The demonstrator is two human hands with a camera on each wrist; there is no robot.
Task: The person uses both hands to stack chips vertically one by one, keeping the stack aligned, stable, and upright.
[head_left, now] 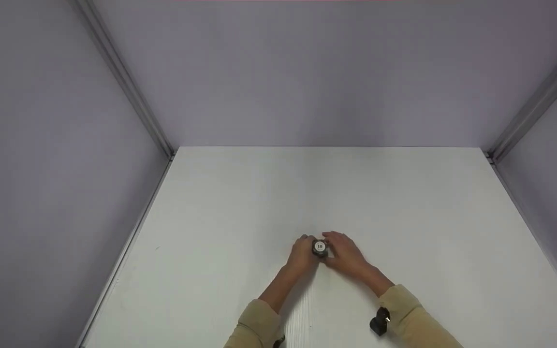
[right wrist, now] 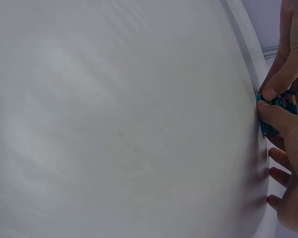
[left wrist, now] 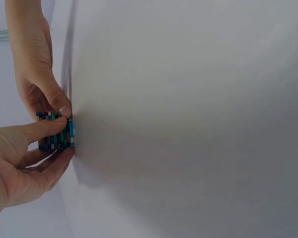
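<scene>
A short stack of poker chips point(head_left: 319, 248) stands upright on the white desk point(head_left: 240, 203), directly between the hands, with the left hand point(head_left: 301, 253) and right hand point(head_left: 345, 253) equally near, each pinching its striped sides from opposite flanks.

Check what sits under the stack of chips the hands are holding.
The stack of chips stands on the white table, pinched by the left hand and right hand. Anything beneath it is hidden.
</scene>
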